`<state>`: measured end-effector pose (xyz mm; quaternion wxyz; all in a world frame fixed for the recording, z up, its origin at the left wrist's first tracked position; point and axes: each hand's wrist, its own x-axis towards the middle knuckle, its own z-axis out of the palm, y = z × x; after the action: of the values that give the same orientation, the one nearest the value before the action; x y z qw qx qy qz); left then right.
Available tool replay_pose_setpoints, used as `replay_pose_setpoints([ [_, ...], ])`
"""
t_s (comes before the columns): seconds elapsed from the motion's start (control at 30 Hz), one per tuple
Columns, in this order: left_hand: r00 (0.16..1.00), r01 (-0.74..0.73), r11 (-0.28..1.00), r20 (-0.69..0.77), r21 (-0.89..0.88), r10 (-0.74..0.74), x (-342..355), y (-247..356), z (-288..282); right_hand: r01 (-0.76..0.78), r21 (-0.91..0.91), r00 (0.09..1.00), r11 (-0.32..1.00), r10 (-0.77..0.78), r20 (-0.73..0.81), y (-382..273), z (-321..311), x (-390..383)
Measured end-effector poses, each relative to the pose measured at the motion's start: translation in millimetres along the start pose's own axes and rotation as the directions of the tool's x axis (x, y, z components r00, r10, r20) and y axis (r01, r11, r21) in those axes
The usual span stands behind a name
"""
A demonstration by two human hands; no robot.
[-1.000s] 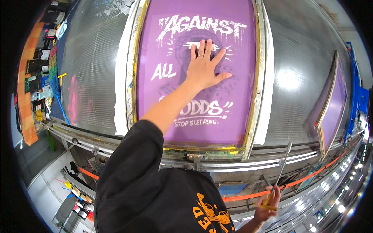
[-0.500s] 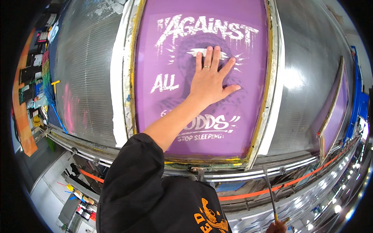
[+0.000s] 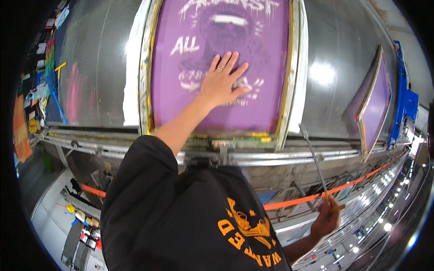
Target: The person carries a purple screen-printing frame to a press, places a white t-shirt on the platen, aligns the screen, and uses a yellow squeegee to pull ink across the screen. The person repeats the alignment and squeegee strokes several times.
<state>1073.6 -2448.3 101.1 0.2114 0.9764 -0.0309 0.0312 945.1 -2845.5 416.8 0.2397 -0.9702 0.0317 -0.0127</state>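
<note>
My left hand [image 3: 221, 81] lies with its fingers spread over the lower part of a purple printing screen [image 3: 176, 81], covering some of the pale lettering. A ring shows on one finger. The screen sits in a metal frame [image 3: 284, 81] with yellow-stained inner edges. At lower right, my right hand [image 3: 327, 216] is closed around a long, thin grey tool [image 3: 315, 158] with a yellowish handle. Its slightly wider tip points up toward the near right corner of the frame. I cannot make out exactly what kind of tool it is.
White sheet edges [image 3: 132, 90] show beside the frame, over a dark, shiny tabletop [image 3: 101, 77]. A second purple screen [image 3: 375, 104] leans at the right. Metal rails [image 3: 257, 158] run along the near edge, with an orange strip [image 3: 294, 202] below. Assorted supplies crowd the far left.
My left hand has slid nearer to me, from the white bar in the design to the lower lettering. My right hand and the long tool have risen further into view. The whole view has shifted.
</note>
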Motion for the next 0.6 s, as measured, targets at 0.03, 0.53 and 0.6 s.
replay_pose_setpoints([
  [0.03,1.000,-0.025,0.999,-0.007,-0.026,0.025,-20.7,1.8,-3.3,0.032,0.025,0.999,0.999,-0.032,-0.001,6.2,0.5,-3.5],
  [0.53,0.964,0.119,0.991,-0.231,-0.055,-0.129,-242.8,71.9,-22.7,0.469,0.400,0.805,0.787,-0.567,0.173,-2.5,43.1,-26.5],
  [0.6,0.959,0.113,0.991,-0.253,-0.066,-0.126,-244.5,66.4,-16.7,0.490,0.388,0.783,0.780,-0.590,0.198,-12.4,48.0,-28.4],
])
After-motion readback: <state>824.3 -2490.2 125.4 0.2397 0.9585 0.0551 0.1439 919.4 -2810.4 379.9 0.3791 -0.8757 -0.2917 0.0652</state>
